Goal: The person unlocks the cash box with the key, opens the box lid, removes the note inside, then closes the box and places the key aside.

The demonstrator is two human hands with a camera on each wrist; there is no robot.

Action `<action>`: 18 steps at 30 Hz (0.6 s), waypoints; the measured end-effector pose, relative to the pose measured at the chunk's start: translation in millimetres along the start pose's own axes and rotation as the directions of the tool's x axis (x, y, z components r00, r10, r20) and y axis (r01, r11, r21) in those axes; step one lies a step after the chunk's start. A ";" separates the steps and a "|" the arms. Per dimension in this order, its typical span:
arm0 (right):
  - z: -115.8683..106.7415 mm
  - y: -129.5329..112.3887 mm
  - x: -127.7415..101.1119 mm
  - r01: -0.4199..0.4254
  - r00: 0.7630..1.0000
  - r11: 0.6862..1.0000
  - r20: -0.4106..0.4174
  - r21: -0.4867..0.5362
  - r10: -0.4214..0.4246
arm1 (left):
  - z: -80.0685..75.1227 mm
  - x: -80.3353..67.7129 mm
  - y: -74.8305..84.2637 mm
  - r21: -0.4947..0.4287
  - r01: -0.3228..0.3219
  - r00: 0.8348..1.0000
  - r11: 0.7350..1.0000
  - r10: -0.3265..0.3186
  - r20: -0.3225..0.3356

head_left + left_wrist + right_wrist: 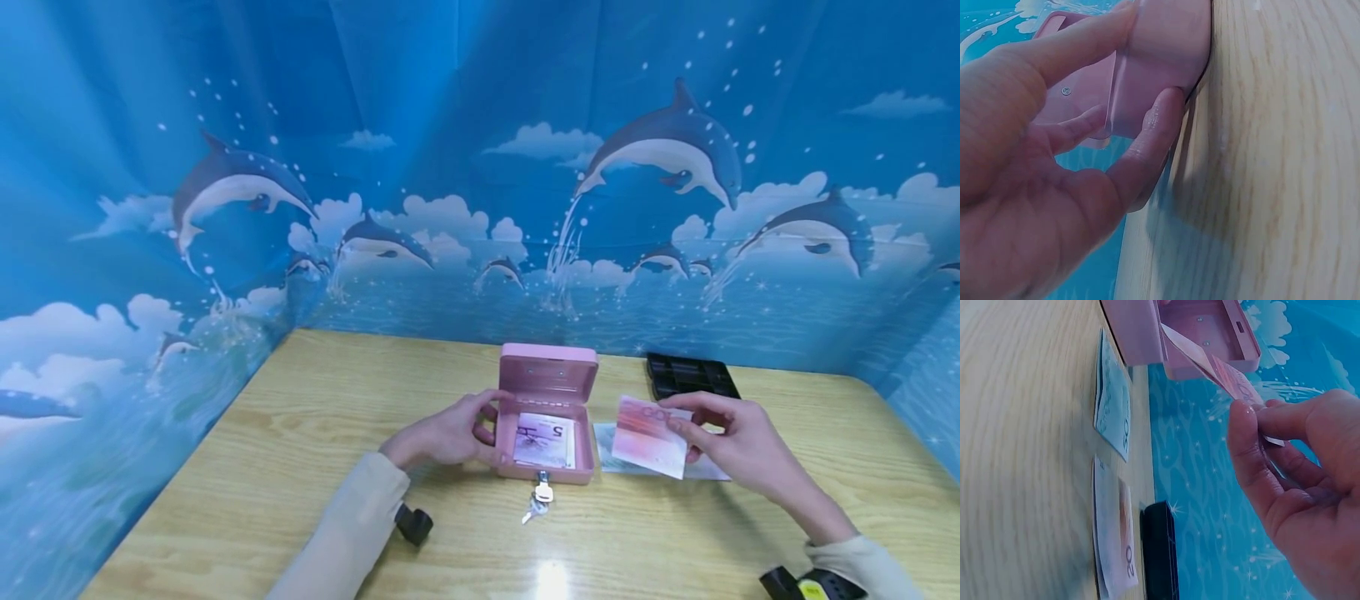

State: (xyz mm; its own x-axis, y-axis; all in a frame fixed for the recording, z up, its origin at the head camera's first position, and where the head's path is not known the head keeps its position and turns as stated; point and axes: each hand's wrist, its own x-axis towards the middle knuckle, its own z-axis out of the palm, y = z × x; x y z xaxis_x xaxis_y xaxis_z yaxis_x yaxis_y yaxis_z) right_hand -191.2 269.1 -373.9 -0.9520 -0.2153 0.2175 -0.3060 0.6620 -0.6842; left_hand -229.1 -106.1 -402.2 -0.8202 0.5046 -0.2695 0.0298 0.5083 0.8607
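Observation:
A pink cash box stands on the table with its lid raised. Purplish banknotes marked 5 lie inside it. My left hand holds the box at its left side, thumb and fingers spread along the wall; the left wrist view shows the fingertips against the pink metal. To the right of the box, my right hand pinches red 100 banknotes between thumb and fingers, above the table. In the right wrist view these folded notes overlap the box's open side.
Greenish banknotes marked 50 and banknotes marked 20 lie on the table right of the box. Behind them sits a black compartment tray. Keys hang at the box's front. A dolphin-print curtain stands around the table's back.

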 end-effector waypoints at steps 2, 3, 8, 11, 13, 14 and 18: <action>-2.5 1.8 -1.0 -0.010 1.000 1.000 0.005 0.000 0.010 | -0.1 -0.3 0.2 0.000 -0.002 1.000 1.000 0.002 0.001; -3.8 2.7 -1.6 -0.016 1.000 1.000 0.006 -0.002 0.017 | -0.2 -0.4 0.3 0.000 -0.003 1.000 1.000 0.003 0.001; -10.4 7.4 -3.0 -0.054 0.998 0.998 0.016 -0.015 0.054 | -0.6 -0.9 -0.1 0.001 -0.008 1.000 1.000 0.008 0.004; -14.0 11.2 -4.3 -0.073 0.997 0.997 0.018 -0.025 0.073 | -0.4 -0.7 -0.1 0.004 -0.004 1.000 1.000 0.004 0.003; -16.3 14.1 -5.2 -0.081 0.997 0.996 0.017 -0.039 0.081 | -0.2 -0.7 0.2 0.007 0.000 1.000 1.000 0.000 0.001; -17.4 15.6 -5.6 -0.085 0.996 0.995 0.015 -0.046 0.086 | 0.0 -0.7 0.4 0.007 0.001 1.000 1.000 -0.001 0.000; -21.8 21.8 -6.7 -0.105 0.994 0.992 0.012 -0.069 0.106 | 0.1 -0.1 0.2 0.015 0.007 1.000 1.000 -0.007 -0.001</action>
State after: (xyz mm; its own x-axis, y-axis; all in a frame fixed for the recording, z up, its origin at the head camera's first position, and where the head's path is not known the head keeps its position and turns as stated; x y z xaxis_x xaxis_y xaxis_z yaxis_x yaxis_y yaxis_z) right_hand -191.5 300.7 -375.1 -0.9789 -0.1530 0.1353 -0.2043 0.7286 -0.6538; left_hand -229.0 -106.0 -402.0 -0.8210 0.5005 -0.2748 0.0332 0.5223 0.8521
